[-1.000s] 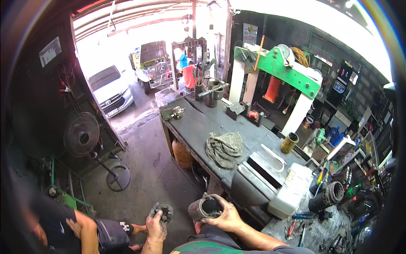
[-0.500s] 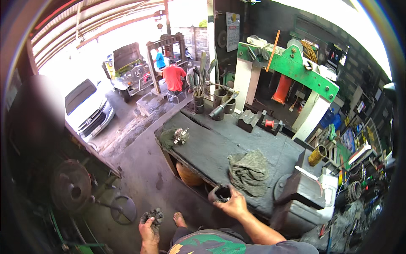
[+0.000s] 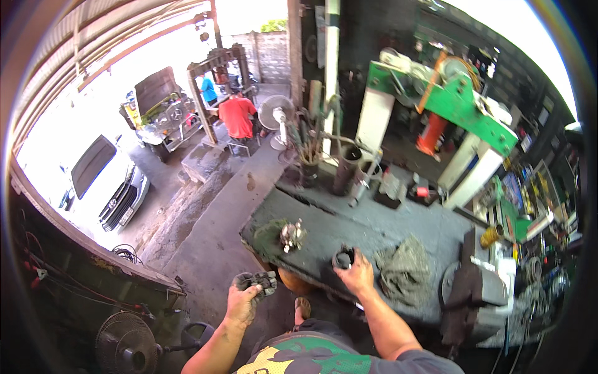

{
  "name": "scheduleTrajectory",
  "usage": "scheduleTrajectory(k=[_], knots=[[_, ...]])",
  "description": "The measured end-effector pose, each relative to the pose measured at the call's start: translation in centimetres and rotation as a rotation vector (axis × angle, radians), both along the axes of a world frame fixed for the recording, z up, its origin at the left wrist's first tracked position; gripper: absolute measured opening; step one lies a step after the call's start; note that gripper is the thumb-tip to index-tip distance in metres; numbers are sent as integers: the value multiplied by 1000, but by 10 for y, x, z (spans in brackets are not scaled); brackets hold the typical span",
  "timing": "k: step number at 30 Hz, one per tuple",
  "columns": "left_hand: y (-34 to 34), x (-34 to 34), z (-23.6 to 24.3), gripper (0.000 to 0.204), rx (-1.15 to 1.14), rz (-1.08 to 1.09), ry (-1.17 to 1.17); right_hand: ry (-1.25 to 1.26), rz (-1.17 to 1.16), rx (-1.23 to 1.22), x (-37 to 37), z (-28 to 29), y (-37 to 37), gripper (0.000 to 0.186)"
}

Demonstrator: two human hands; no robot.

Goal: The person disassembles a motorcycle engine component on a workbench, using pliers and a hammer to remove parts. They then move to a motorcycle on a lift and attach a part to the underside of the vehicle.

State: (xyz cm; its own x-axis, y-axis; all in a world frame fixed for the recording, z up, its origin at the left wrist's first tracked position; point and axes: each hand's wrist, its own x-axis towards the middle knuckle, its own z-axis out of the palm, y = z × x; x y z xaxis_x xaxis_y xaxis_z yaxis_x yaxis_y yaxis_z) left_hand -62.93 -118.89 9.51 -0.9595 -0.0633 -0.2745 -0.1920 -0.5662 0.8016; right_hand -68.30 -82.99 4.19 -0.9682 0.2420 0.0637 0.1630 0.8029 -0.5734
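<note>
My left hand [image 3: 240, 305] is raised in front of the bench's near left corner. Its fingers are closed round a dark, lumpy metal part [image 3: 264, 283] with a jagged outline; its exact kind is unclear. In my right hand [image 3: 357, 275] is a dark hollow cylinder [image 3: 342, 259], its open end facing up, held over the front edge of the workbench [image 3: 330, 218]. A shiny metal part [image 3: 293, 235] with several projections lies on the bench near its left end. To the right of my right hand lies a crumpled grey-green cloth [image 3: 403, 271].
A heavy bench vise [image 3: 479, 287] stands at the right. Pots of tools [image 3: 309, 173] line the bench's far edge, before a green press frame [image 3: 448, 106]. A dark fan [image 3: 128, 343] stands low at left. Beyond, a person in red [image 3: 237, 118] sits near parked vehicles.
Both hands have risen away from my body with their parts, the right now farther in over the bench. The view has shifted, bringing a standing fan near the seated person into sight.
</note>
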Motion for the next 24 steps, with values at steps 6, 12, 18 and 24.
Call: scheduleTrajectory(k=[6, 12, 18, 24], knots=[[-7, -91, 20, 38, 158, -2, -35, -214, -21, -42, -31, -9, -6, 109], [-62, -162, 61, 52, 124, -94, 44, -77, -28, -14, -44, 58, -22, 103], [-141, -232, 53, 53, 241, -112, 129, 205, 19, -166, -122, 100, -135, 66], [-257, -294, 41, 62, 193, -179, 180, 100, 224, -679, -220, 110, -341, 61]])
